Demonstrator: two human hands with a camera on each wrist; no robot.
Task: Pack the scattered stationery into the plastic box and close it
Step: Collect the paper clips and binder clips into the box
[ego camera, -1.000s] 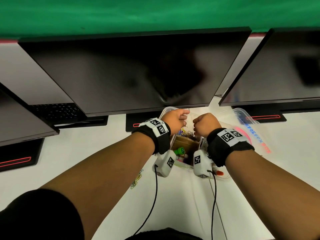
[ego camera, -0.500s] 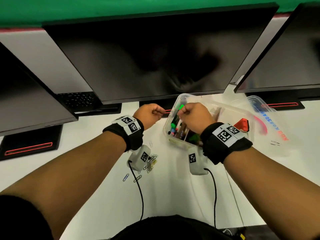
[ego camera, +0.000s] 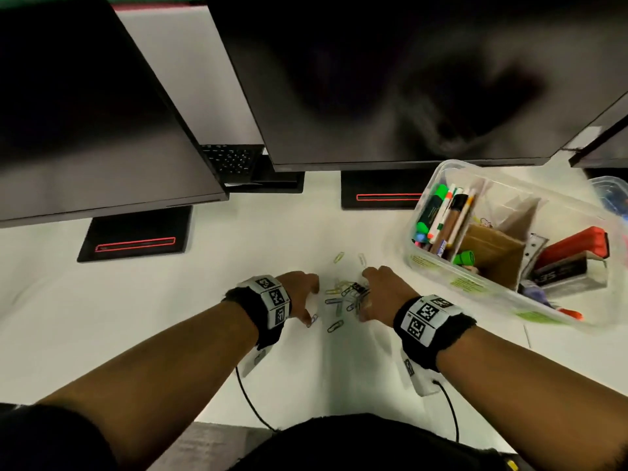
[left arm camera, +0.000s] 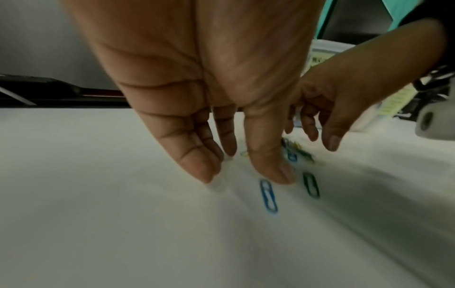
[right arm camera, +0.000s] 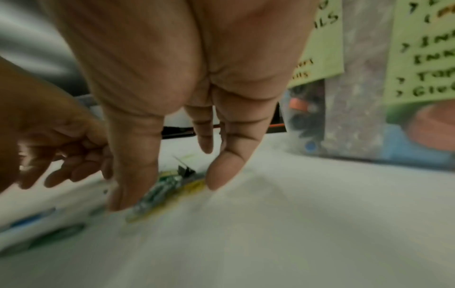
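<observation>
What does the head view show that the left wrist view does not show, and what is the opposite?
Only the head view shows the plastic box from above, open, with markers inside, and the monitors.

Only the left wrist view shows the left hand's fingertips straight, beside a blue paper clip and a green paper clip.

Both show the left hand, the right hand and the white table.

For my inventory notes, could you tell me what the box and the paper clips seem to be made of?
Plastic box: clear, slightly glossy plastic; the pens show through its wall. Paper clips: bent wire loops, blue or green, probably metal with a coloured coating, though blur leaves that open.
</observation>
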